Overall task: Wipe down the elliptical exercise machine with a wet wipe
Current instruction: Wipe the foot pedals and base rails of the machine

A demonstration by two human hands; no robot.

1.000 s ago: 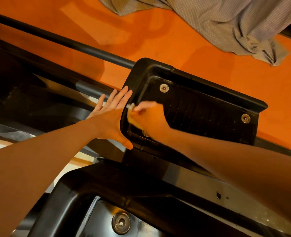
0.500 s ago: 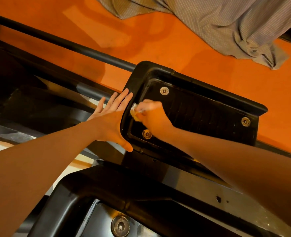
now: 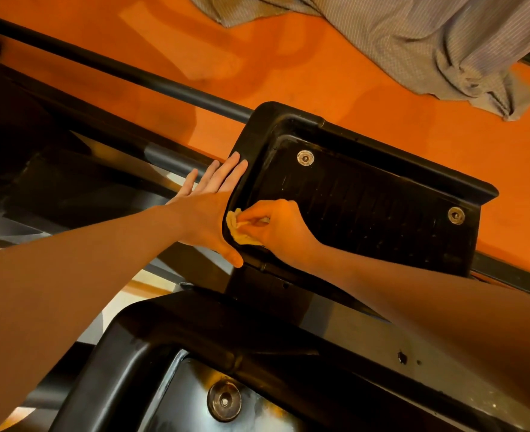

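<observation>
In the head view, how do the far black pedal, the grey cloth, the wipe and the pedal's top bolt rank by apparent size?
1. far black pedal
2. grey cloth, partly cut off by the frame, so unsure against the pedal
3. wipe, partly hidden in the right hand
4. top bolt

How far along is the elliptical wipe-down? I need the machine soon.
Done: nothing can be confirmed clean. In hand: the right hand rubs a wet wipe in the near-left corner of the far foot pedal, while the left hand braces its outer rim. Left: likely the rest of that ribbed tread and the near pedal, which nothing touches.
</observation>
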